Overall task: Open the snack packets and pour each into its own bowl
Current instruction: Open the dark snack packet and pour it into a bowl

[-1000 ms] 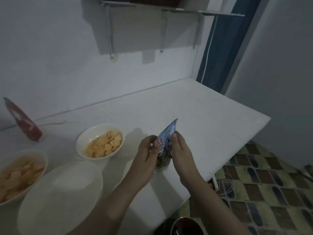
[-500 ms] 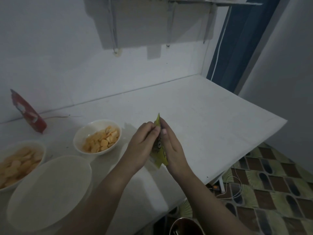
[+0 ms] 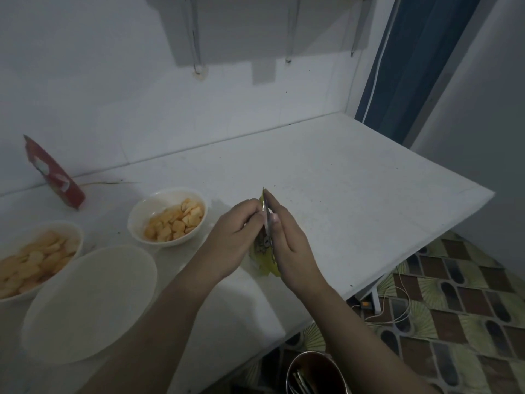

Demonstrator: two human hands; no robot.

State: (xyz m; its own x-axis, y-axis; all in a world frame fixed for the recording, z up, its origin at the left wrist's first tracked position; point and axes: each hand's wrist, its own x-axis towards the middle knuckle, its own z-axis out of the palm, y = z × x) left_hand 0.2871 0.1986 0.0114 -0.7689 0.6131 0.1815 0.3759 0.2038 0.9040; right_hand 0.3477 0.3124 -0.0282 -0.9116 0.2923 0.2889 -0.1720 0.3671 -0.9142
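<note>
A small yellow snack packet (image 3: 264,253) is held upright and edge-on above the white table (image 3: 355,194). My left hand (image 3: 233,240) pinches its top edge from the left. My right hand (image 3: 287,245) pinches the same edge from the right, fingers lying along the packet. An empty white bowl (image 3: 88,302) sits at the near left. Behind it, a white bowl (image 3: 167,217) holds orange snack pieces. A second bowl (image 3: 37,257) with pale orange pieces stands at the far left edge.
A torn red packet (image 3: 55,174) leans against the wall at the back left. A dark metal container (image 3: 316,373) stands on the floor below the table's front edge. Cables (image 3: 395,305) lie on the patterned floor at the right.
The packet has turned from showing its blue face to edge-on with its yellow side visible. Both hands have closed in on its top edge and the view has shifted slightly.
</note>
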